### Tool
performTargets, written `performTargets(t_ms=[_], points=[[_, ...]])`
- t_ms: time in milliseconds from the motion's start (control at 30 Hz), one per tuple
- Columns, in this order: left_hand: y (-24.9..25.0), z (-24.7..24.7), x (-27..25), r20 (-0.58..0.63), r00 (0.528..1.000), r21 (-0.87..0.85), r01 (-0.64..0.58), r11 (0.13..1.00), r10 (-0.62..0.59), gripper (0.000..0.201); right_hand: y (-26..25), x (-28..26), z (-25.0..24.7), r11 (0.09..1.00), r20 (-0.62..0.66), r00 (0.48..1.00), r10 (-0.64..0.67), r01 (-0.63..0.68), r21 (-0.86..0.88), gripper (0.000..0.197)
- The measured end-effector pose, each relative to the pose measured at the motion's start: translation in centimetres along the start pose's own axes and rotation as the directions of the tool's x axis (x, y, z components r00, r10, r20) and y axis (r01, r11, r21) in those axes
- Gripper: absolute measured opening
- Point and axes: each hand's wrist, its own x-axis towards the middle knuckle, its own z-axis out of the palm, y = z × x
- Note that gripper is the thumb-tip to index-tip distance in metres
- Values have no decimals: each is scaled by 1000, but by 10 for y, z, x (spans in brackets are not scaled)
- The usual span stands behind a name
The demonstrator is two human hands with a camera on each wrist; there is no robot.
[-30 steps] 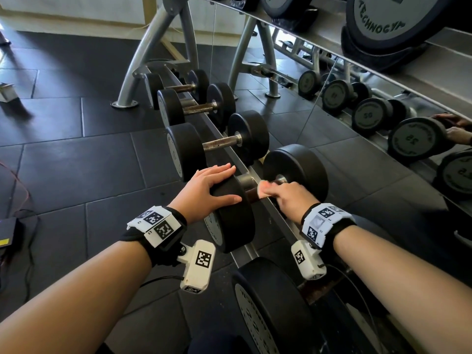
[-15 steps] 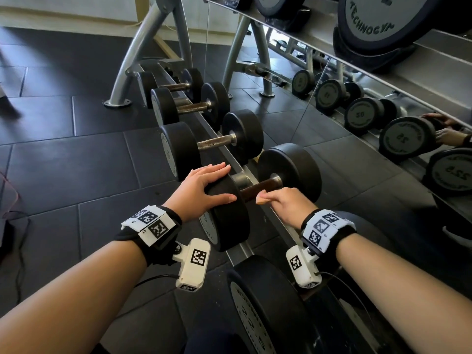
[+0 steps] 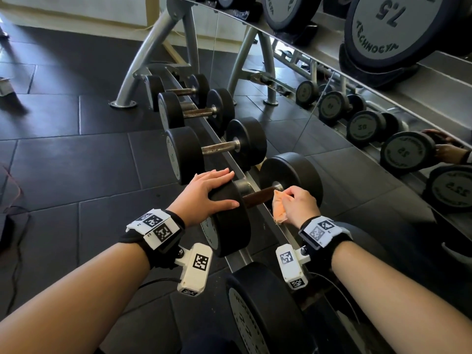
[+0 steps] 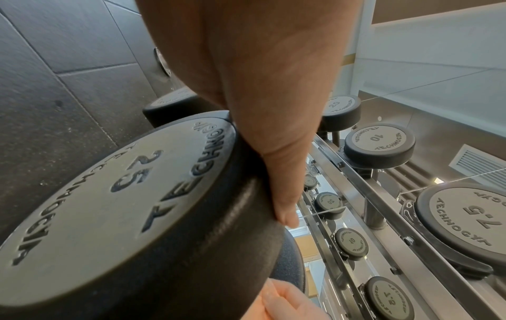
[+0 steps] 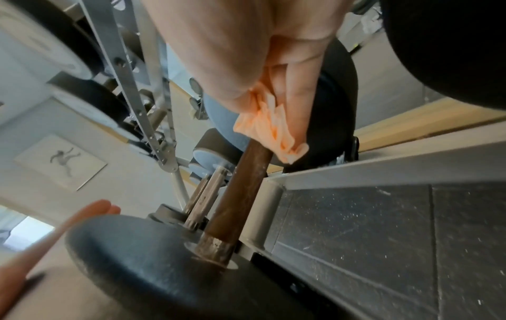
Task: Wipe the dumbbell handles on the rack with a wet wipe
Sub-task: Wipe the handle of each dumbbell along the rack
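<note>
A black 25 dumbbell (image 3: pixel 231 221) (image 4: pixel 137 216) lies on the low rack with a rusty brown handle (image 3: pixel 258 196) (image 5: pixel 238 190). My left hand (image 3: pixel 204 192) (image 4: pixel 260 108) rests flat with straight fingers on top of its near head. My right hand (image 3: pixel 298 203) (image 5: pixel 246 54) pinches a crumpled orange wet wipe (image 3: pixel 279 206) (image 5: pixel 273 127) beside the far end of the handle, next to the far head (image 3: pixel 293 175). Whether the wipe touches the handle cannot be told.
More dumbbells (image 3: pixel 217 149) line the rack rail (image 3: pixel 255 180) farther away, and a larger one (image 3: pixel 255 315) sits near me. A mirror (image 3: pixel 383 123) runs along the right, reflecting weights. An upper shelf holds a 7.5 weight (image 3: pixel 388 26). Dark rubber floor tiles (image 3: pixel 76 162) lie to the left.
My right hand has slid along the handle toward the far head and turned, so the orange wipe now shows. The left hand stays on the near head.
</note>
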Motion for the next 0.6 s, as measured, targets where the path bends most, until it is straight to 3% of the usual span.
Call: performTargets(t_ms=[167, 267, 467, 600], points=[[-2, 0, 2, -5, 1000, 5, -12, 1000, 12, 77, -18, 12, -12, 961, -1, 992, -128, 124, -248, 14], [-3, 0, 1, -3, 1000, 3, -5, 1000, 5, 76, -28, 18, -10, 930, 33, 992, -124, 127, -346, 12], [-2, -1, 1, 16, 1000, -2, 8, 1000, -8, 76, -32, 26, 13, 939, 126, 988, -90, 126, -321, 13], [-2, 0, 0, 12, 1000, -11, 22, 1000, -22, 75, -24, 30, 15, 972, 108, 990, -92, 113, -207, 3]])
